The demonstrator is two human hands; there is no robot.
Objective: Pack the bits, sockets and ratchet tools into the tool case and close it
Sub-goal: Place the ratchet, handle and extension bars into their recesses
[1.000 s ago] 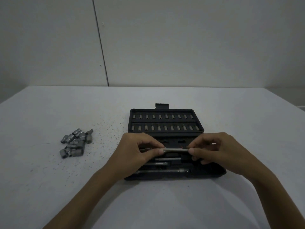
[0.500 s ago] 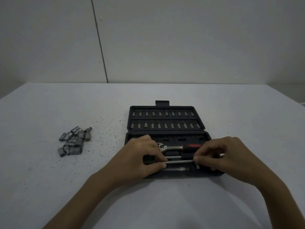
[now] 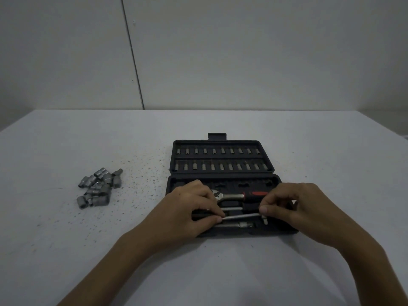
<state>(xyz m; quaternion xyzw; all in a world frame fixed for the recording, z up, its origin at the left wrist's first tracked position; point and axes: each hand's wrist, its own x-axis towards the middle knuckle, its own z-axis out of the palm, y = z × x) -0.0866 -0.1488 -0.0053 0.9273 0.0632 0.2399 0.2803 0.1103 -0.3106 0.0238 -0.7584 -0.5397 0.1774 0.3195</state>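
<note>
both forearms reach in from the near edge of the table, and the two hands meet over the near half of the open tool case (image 3: 170, 184). the left hand (image 3: 187, 212) pinches one end of a slim metal extension bar (image 3: 240, 216) between thumb and fingertips, and the right hand (image 3: 295, 208) pinches the other end. the bar's long axis runs left to right, parallel to the near edge, its right end a touch higher, so it looks not quite seated. it sits just over the tray slots, between another bar (image 3: 234, 225) nearer the person and the red-handled ratchet (image 3: 238, 196) lying behind it. my read is that the coming move is a straight press down into its slot, both hands equally close. the case lies mid-table, a little right of centre, its lid laid flat toward the far edge with two rows of bits (image 3: 220, 159) clipped in. the loose sockets (image 3: 97, 188) sit in a heap well apart toward the left edge, nearer the left hand. the table is pale grey, speckled with dark grit between heap and case. beyond the far edge stands a plain wall (image 3: 242, 51) with one vertical seam
</note>
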